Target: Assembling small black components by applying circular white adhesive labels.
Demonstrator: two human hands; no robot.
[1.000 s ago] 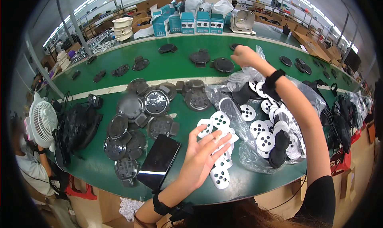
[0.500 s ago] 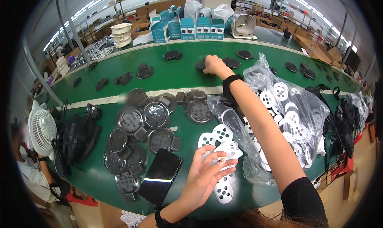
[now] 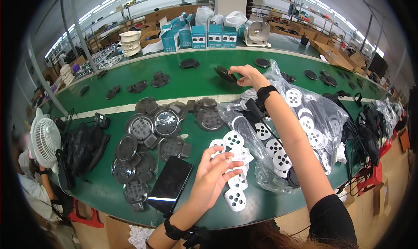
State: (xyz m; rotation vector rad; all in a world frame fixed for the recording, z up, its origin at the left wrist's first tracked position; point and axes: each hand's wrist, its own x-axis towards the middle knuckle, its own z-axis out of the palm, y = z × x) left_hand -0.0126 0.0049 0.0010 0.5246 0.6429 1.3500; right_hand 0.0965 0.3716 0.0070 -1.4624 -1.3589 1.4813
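My right hand [image 3: 249,76] pinches the edge of a black round disc [image 3: 225,74], tilted just above the green belt. Low over the near table, my left hand [image 3: 211,179] has its fingers spread beside a white, glossy-looking piece [image 3: 242,155]. I cannot tell whether the fingertips touch that piece. Flat white rounded pieces with holes [image 3: 235,199] lie in a loose column around it. Below my right wrist is a black box-shaped part [image 3: 254,109] with a thin cord. A clear plastic bag [image 3: 274,179] full of white perforated discs [image 3: 314,137] lies under my right forearm.
Dark round units in clear casings [image 3: 167,122] are piled left of centre. A black tablet-like slab [image 3: 170,183] lies near the front edge. A white fan [image 3: 45,135] and black bag [image 3: 85,146] stand left. More black discs [image 3: 189,63] rest on the belt [image 3: 143,68]; teal boxes [image 3: 199,36] stand behind.
My right hand has drawn back a little, and the black disc it grips is now tilted up from the belt. The whole view has shifted slightly. My left hand keeps nearly the same pose.
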